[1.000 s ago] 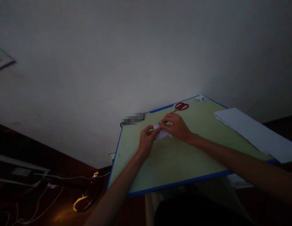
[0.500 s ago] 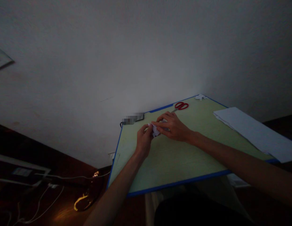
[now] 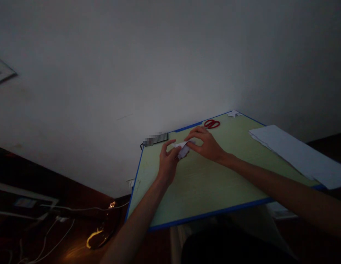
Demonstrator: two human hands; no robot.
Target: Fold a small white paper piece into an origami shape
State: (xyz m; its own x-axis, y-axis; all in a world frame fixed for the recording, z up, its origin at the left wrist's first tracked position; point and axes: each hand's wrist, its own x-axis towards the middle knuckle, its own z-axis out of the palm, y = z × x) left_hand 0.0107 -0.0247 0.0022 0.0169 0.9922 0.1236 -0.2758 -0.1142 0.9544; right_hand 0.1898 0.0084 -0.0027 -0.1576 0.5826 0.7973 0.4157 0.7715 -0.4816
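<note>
A small folded piece of white paper [image 3: 182,149] is held between both hands above the green tabletop [image 3: 203,187]. My left hand [image 3: 168,161] grips its left side, thumb on top and index finger raised apart from it. From the right, my right hand [image 3: 205,143] pinches the paper's upper edge between thumb and fingertips. Red-handled scissors [image 3: 212,124] lie just beyond my right hand, their blades mostly hidden behind it.
Stacked white sheets [image 3: 299,156] lie along the table's right side, overhanging its front edge. Small folded paper [image 3: 234,113] sits at the far corner. A phone-like dark object [image 3: 160,138] rests at the back left. The wall [image 3: 170,73] borders the table's back; cables [image 3: 85,208] trail below left.
My right hand's fingers have shifted to the paper's upper edge, and more of the paper shows. My left index finger has lifted off. The scissors' blades are more covered by my right hand.
</note>
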